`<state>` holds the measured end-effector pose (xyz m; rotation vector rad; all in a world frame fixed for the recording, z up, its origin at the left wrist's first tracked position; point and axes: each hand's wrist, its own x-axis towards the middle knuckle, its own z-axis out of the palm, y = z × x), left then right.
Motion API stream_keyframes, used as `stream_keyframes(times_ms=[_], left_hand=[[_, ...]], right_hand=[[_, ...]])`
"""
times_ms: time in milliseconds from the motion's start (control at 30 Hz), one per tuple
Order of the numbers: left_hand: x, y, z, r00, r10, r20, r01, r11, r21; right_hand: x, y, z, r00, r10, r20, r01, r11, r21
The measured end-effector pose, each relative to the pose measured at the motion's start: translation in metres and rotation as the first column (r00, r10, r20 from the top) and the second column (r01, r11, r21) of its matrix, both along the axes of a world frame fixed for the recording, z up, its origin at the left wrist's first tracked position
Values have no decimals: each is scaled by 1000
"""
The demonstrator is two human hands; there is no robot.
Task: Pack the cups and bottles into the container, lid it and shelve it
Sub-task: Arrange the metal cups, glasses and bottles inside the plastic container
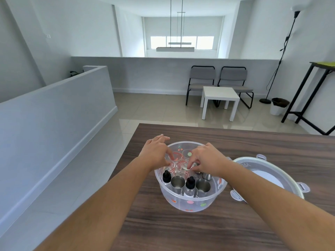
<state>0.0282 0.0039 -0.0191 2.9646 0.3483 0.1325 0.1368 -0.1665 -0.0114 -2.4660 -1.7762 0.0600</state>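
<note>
A round clear plastic container (190, 203) with coloured dots stands on the wooden table. Inside it are steel cups (177, 182), two small bottles with black caps (190, 182) and clear glasses with red markings (181, 163). Both hands reach into it. My left hand (155, 153) has its fingertips on a clear glass at the left. My right hand (206, 160) pinches the rim of another clear glass near the middle. The round lid (268, 174) with clip tabs lies on the table to the right of the container.
The dark wooden table (235, 223) has its left edge close to the container. Beyond it are a tiled floor, a small white side table (220, 95), two grey chairs (201, 77), a floor lamp, a bin and a low white wall on the left.
</note>
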Motion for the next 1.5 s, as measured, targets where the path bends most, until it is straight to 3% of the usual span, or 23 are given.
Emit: stream_keyframes(times_ms=[433, 733, 867, 1067, 1200, 1500], left_hand=[[2, -3, -8, 999, -14, 42, 15, 1000, -26], [-8, -6, 12, 995, -26, 99, 32, 997, -65], [-14, -19, 29, 984, -81, 162, 98, 990, -103], [-12, -56, 39, 958, -261, 120, 279, 947, -162], [-9, -76, 32, 921, -388, 38, 389, 915, -105], [-5, -92, 21, 912, -406, -64, 407, 913, 9]], right_hand=[[-7, 1, -8, 994, -66, -89, 71, 996, 57], [-6, -30, 26, 974, -142, -177, 174, 968, 180], [-2, -55, 35, 967, -226, -114, 242, 959, 149], [7, -65, 26, 933, -356, 41, 350, 930, 110], [9, -59, 14, 916, -384, 117, 375, 922, 94], [6, -51, 7, 906, -386, 173, 381, 922, 67]])
